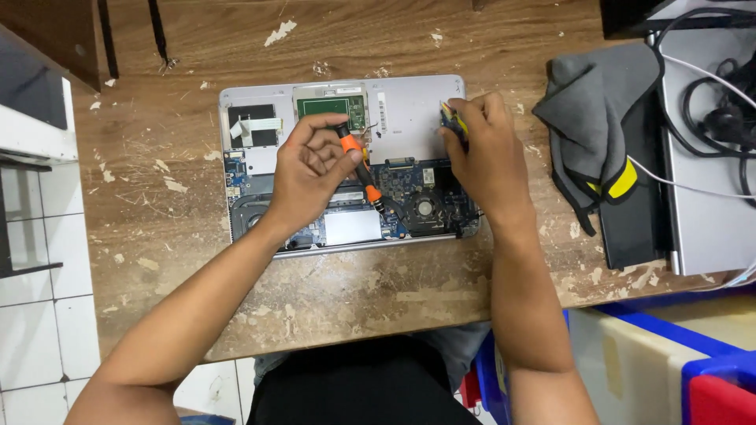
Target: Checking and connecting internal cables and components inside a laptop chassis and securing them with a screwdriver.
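Driver down on the opened laptop (pixel 346 165), which sat mid-desk.

My left hand (pixel 311 169) was closed around the orange-and-black screwdriver (pixel 361 169), tip on the laptop's board; right hand (pixel 484 145) pinched yellow-handled pliers (pixel 453 122) at the laptop's right edge. Boards felt fragile, so I'd grip the metal frame.

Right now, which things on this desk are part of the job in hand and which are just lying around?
In use:
- opened laptop, its boards exposed
- orange-and-black screwdriver, held in the left hand, tip down on the board
- small yellow-and-dark tool, gripped by the right hand

Lying about:
- grey cloth
- closed silver laptop
- black cables
- blue bins
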